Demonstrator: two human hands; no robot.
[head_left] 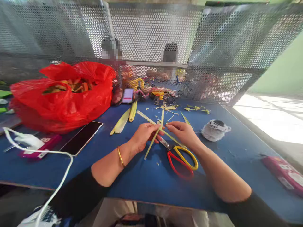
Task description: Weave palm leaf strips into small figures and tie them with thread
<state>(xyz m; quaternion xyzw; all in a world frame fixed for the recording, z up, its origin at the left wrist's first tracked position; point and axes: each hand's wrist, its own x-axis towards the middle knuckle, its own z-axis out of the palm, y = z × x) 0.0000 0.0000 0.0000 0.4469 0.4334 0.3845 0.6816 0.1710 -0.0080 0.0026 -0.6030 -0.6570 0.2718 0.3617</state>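
Note:
My left hand (148, 134) is pinched around the crossing of several pale green leaf strips (151, 146) that spread out like a star. Just to its right, my right hand (181, 130) has its thumb and fingertips together close to the crossing. What those fingertips hold is too small to make out. Beneath the hands lie scissors (181, 160) with one red and one yellow handle, the blades partly hidden by the strips and my left fingers. Beyond my left hand rest a pale husk leaf (121, 122) and a rolled green-yellow husk (133, 111).
A red plastic bag (63, 108) bulges at the left, beside a dark phone (82, 137) and a white cable (65, 173). Wrapped white thread (214, 132) stands at right, with a magenta pack (284, 175) nearer. Leaf scraps (168, 107) lie before a perforated metal screen (151, 34); people sit beyond.

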